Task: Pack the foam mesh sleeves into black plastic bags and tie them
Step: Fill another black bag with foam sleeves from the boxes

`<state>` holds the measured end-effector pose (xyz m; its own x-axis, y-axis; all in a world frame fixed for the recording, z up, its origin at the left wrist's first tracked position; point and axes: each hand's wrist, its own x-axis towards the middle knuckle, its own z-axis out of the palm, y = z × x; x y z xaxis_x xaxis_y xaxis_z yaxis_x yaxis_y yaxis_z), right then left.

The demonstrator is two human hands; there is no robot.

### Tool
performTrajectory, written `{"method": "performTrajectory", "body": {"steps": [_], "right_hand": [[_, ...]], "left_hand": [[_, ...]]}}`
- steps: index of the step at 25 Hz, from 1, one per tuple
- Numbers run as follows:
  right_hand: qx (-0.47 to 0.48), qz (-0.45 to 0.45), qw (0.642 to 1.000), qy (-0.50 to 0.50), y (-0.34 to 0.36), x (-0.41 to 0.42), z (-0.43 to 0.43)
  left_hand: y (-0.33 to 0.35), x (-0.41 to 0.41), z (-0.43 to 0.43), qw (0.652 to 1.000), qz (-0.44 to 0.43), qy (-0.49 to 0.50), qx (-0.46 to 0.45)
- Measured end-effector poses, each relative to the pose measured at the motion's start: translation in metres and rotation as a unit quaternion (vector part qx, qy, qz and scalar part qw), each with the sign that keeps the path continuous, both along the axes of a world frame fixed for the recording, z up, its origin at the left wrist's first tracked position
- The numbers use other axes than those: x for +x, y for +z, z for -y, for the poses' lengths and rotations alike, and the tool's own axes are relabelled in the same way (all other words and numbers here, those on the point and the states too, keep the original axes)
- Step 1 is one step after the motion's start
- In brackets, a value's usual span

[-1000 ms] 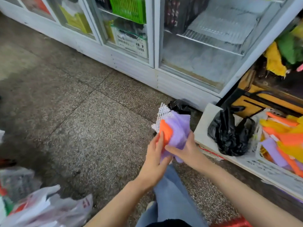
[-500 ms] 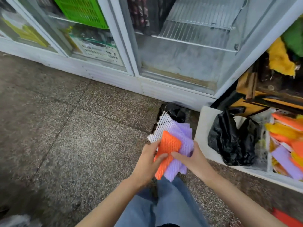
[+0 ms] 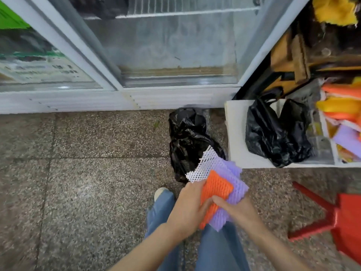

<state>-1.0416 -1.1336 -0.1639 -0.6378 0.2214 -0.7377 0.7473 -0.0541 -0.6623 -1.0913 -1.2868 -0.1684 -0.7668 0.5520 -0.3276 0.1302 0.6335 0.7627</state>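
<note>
While the left hand (image 3: 187, 207) and the right hand (image 3: 237, 211) both grasp a fanned stack of foam sleeves (image 3: 218, 184), white, purple and orange, the stack sits above the person's jeans (image 3: 160, 208). Just beyond it, a crumpled black bag (image 3: 185, 137) lies on the speckled floor (image 3: 88, 173) before the glass-door fridge (image 3: 166, 55). Another black bag (image 3: 273, 133) rests in a white box (image 3: 234, 133) to the right, near a red stool (image 3: 341, 222).

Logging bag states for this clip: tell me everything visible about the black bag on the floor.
The bag is black, glossy, crinkled thin plastic, slumped in a heap on the speckled floor, by the cooler base and left of the white box. Its top looks bunched; whether it is tied cannot be told. The held sleeves hide its lower right edge; contact cannot be told.
</note>
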Motion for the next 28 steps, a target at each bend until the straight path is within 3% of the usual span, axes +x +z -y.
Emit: {"method": "performTrajectory", "body": {"steps": [6, 11, 19, 24, 28], "right_hand": [[0.043, 0.072, 0.981, -0.175, -0.079, 0.039, 0.004], [0.108, 0.138, 0.951, -0.253, -0.173, 0.082, -0.006], [0.105, 0.147, 0.952, -0.246, -0.303, 0.113, 0.001], [0.065, 0.141, 0.949, -0.274, -0.317, 0.129, -0.012], [0.103, 0.170, 0.935, -0.294, -0.298, 0.153, -0.016]], "left_hand": [[-0.105, -0.013, 0.024, 0.974, -0.096, -0.188, -0.077], [-0.213, -0.051, 0.022, 0.934, -0.045, -0.279, -0.219], [-0.359, -0.083, -0.014, 0.921, 0.002, -0.197, -0.336], [-0.377, -0.079, -0.028, 0.868, 0.049, -0.231, -0.436], [-0.330, -0.049, -0.041, 0.919, 0.020, -0.192, -0.344]]}}
